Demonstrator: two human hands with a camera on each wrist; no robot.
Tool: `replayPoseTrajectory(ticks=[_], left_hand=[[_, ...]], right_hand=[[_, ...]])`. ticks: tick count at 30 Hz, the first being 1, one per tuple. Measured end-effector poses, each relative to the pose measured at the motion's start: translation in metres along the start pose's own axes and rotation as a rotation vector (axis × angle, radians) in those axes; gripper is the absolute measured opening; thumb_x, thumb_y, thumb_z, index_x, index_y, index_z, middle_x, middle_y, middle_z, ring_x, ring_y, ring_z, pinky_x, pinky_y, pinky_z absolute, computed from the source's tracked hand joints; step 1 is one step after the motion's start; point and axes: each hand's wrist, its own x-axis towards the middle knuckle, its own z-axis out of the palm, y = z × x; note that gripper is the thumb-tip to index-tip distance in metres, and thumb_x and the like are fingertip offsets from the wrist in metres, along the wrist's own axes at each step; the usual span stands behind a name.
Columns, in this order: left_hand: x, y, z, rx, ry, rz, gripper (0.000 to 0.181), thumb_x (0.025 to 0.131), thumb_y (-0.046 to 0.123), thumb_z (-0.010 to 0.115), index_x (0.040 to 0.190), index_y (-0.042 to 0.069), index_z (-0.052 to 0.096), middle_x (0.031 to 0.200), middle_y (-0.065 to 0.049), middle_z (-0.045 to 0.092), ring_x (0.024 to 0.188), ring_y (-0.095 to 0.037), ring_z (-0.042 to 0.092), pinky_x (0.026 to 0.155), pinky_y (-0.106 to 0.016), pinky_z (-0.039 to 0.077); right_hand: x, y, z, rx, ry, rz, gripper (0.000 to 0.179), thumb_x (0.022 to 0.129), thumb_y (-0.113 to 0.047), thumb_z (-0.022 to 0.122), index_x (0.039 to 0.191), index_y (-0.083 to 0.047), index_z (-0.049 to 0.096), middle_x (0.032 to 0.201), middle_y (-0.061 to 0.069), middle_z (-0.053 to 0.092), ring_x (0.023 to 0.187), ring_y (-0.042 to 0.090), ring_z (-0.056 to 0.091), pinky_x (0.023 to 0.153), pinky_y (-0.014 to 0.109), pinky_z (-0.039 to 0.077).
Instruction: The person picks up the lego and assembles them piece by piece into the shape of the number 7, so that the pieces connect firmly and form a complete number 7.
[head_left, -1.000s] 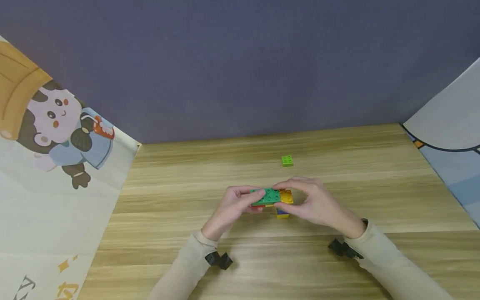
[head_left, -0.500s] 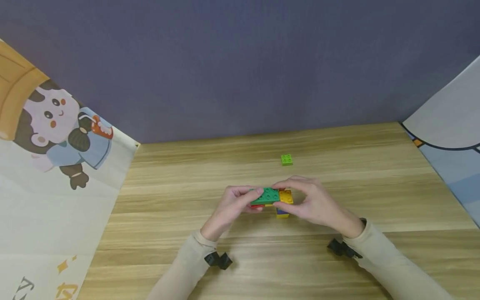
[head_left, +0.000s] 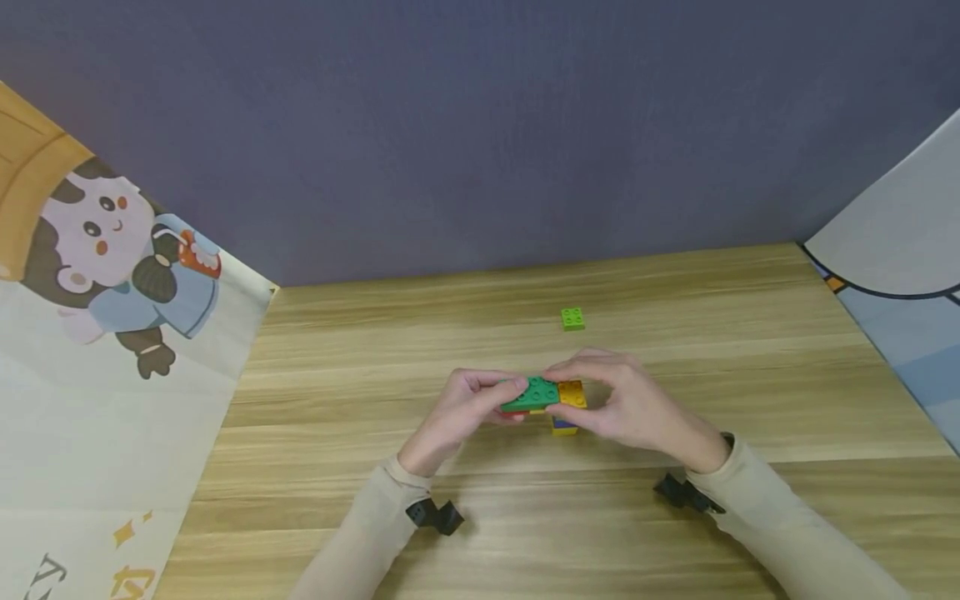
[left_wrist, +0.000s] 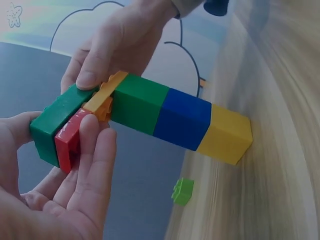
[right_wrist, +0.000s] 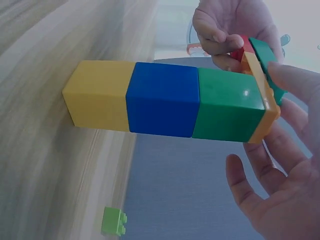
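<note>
A tower of a yellow block (left_wrist: 225,135), a blue block (left_wrist: 182,120) and a green block (left_wrist: 140,105) stands on the table, capped by a thin orange brick (head_left: 572,394) that juts out to the left. On its overhang lies a long green brick (head_left: 540,392), with a thin red brick (left_wrist: 69,134) beneath the green one's left part. My left hand (head_left: 467,411) pinches the green and red bricks together, thumb on top and fingers underneath. Thumb and index finger of my right hand (head_left: 633,406) grip the green brick's right end from the near and far sides, beside the orange studs.
A small lime green brick (head_left: 572,318) lies behind the tower on the wooden table (head_left: 337,350). A dark blue panel (head_left: 480,142) rises at the table's far edge. Printed panels border the left (head_left: 112,433) and right sides.
Both hands keep almost the same hold on the bricks, with only slight shifts. The whole head view has drifted a little.
</note>
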Motion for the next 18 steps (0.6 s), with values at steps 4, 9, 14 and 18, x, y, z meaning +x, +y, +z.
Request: replayPoseTrajectory(ticks=[4, 9, 14, 18], left_hand=[[0.001, 0.000, 0.000, -0.016, 0.006, -0.019, 0.037, 0.103, 0.015, 0.068, 0.126, -0.013, 0.071, 0.112, -0.016, 0.080, 0.081, -0.008, 0.074, 0.083, -0.030, 0.066], [0.005, 0.000, 0.001, -0.034, 0.020, -0.034, 0.037, 0.102, 0.015, 0.069, 0.127, -0.012, 0.071, 0.114, -0.017, 0.080, 0.082, -0.008, 0.075, 0.084, -0.031, 0.066], [0.008, 0.001, 0.002, -0.042, 0.030, -0.045, 0.037, 0.102, 0.015, 0.069, 0.128, -0.011, 0.071, 0.115, -0.017, 0.080, 0.082, -0.008, 0.075, 0.083, -0.030, 0.066], [0.012, 0.001, 0.003, -0.044, 0.033, -0.043, 0.038, 0.103, 0.017, 0.069, 0.128, -0.012, 0.070, 0.115, -0.018, 0.079, 0.082, -0.008, 0.075, 0.083, -0.030, 0.066]], right_hand=[[-0.001, 0.001, 0.001, -0.008, 0.006, 0.000, 0.046, 0.072, -0.004, 0.096, 0.116, -0.012, 0.081, 0.109, -0.001, 0.081, 0.096, 0.015, 0.075, 0.082, 0.030, 0.064], [0.000, 0.007, -0.001, 0.000, -0.001, 0.014, 0.046, 0.073, -0.006, 0.096, 0.116, -0.014, 0.081, 0.107, -0.002, 0.081, 0.093, 0.011, 0.074, 0.077, 0.028, 0.063], [0.000, 0.012, -0.002, 0.021, -0.003, 0.035, 0.045, 0.077, -0.007, 0.095, 0.119, -0.016, 0.080, 0.108, -0.003, 0.080, 0.094, 0.010, 0.074, 0.079, 0.027, 0.061], [-0.002, 0.018, -0.002, 0.053, 0.016, 0.067, 0.047, 0.078, -0.009, 0.095, 0.121, -0.017, 0.079, 0.110, -0.003, 0.081, 0.096, 0.010, 0.073, 0.083, 0.027, 0.060]])
